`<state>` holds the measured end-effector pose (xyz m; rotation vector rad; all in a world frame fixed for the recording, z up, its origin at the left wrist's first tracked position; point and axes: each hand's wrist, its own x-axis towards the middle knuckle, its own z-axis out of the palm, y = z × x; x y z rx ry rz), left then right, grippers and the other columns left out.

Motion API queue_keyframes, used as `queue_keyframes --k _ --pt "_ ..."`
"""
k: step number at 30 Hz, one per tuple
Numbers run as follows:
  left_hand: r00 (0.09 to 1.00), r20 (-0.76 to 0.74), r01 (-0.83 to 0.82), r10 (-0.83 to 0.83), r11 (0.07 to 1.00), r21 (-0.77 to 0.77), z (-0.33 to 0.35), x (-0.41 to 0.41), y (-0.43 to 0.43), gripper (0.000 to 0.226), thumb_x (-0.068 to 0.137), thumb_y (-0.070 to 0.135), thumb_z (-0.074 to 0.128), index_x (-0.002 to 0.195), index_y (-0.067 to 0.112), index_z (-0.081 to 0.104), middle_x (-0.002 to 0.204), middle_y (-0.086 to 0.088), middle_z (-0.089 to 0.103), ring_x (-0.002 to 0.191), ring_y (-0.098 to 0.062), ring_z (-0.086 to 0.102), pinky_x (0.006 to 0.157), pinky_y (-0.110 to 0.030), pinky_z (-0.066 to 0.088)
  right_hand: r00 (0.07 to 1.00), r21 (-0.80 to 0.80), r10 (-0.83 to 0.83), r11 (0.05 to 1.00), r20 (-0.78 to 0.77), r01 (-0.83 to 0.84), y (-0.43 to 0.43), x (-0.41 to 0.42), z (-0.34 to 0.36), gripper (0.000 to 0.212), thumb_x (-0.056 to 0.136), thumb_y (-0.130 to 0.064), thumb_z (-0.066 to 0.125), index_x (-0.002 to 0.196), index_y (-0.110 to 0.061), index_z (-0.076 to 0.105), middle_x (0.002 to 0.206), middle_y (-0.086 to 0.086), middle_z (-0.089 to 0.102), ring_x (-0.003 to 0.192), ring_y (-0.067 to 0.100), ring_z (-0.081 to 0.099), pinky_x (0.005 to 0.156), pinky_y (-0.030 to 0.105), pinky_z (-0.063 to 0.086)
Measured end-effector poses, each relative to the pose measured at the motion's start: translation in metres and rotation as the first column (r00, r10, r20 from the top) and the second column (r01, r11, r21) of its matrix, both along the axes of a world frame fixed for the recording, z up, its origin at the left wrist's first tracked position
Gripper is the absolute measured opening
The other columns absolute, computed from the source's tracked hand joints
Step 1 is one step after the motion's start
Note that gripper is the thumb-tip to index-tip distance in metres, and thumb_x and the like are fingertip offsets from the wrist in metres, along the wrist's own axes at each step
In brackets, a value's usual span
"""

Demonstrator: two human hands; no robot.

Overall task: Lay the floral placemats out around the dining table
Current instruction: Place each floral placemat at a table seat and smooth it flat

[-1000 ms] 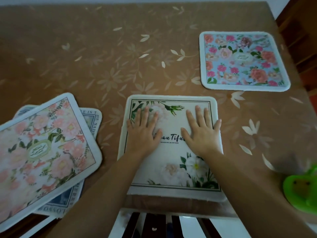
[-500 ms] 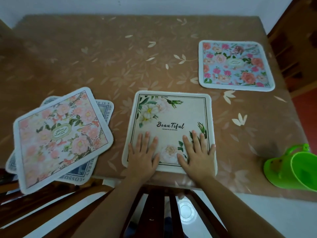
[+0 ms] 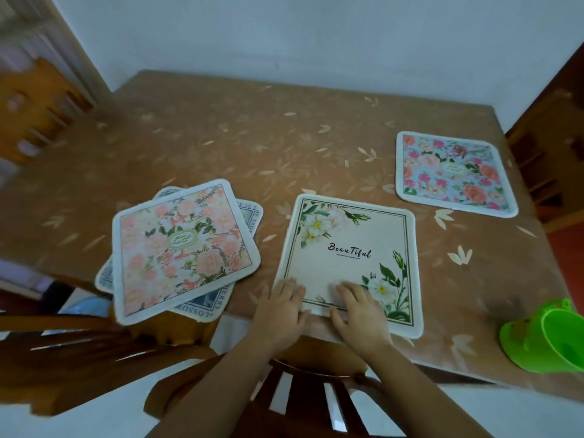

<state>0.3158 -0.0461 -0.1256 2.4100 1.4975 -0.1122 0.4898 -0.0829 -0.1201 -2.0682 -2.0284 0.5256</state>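
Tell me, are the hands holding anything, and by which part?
Nothing is gripped: the left hand and right hand rest flat on the near edge of the cream placemat.

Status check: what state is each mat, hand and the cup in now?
Beautiful placemat: flat, under both hands.
Left hand: fingers flat on its near left corner.
Right hand: fingers flat on its near edge.
Blue floral placemat: flat, far right, untouched.
Lettered placemat: bottom of stack, mostly covered.
Pink floral placemat: askew on it, not yet laid out.
Green cup: apart at right; tilt unclear.
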Motion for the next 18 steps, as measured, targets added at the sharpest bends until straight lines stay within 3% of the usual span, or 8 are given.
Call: queue_keyframes --k 3,8,13,18 --pt "0.995 0.075 -0.078 0.071 0.993 0.086 0.021 -0.037 -0.006 0.048 0.091 0.038 0.037 0.133 0.016 0.036 0.143 -0.006 0.037 0.131 -0.021 0.025 0.108 -0.041 0.014 0.999 0.021 0.035 0.999 0.012 -0.035 0.001 -0.033 0.014 0.044 0.088 -0.036 0.047 0.129 -0.018 0.043 0.134 0.003 0.046 0.123 0.022 0.041 0.1 0.038 0.036" --pt "0.977 0.108 -0.2 0.183 0.963 0.181 0.051 -0.118 -0.015 0.043 0.092 0.037 0.038 0.129 0.016 0.042 0.135 -0.005 0.046 0.124 -0.023 0.037 0.102 -0.04 0.028 0.997 0.102 0.082 0.991 0.011 -0.083 -0.004 -0.105 0.038 0.04 0.087 -0.035 0.048 0.124 -0.019 0.047 0.128 0.003 0.05 0.118 0.023 0.044 0.096 0.039 0.039" --pt "0.956 0.142 -0.283 0.257 0.936 0.208 0.064 -0.202 -0.025 0.041 0.092 0.035 0.04 0.128 0.015 0.044 0.128 -0.004 0.051 0.116 -0.022 0.044 0.096 -0.037 0.034 0.995 0.136 0.091 0.986 0.043 -0.096 -0.007 -0.178 0.055 0.037 0.087 -0.033 0.05 0.12 -0.016 0.05 0.121 0.006 0.054 0.111 0.026 0.049 0.09 0.04 0.042" --pt "0.955 0.154 -0.282 0.254 0.938 0.2 0.071 -0.243 -0.018 0.039 0.092 0.032 0.041 0.125 0.012 0.046 0.122 -0.007 0.054 0.109 -0.024 0.047 0.092 -0.037 0.037 0.997 0.169 0.076 0.983 -0.021 -0.071 -0.002 -0.228 0.066 0.041 0.085 -0.029 0.054 0.123 -0.013 0.05 0.123 0.009 0.055 0.112 0.03 0.05 0.092 0.043 0.043"
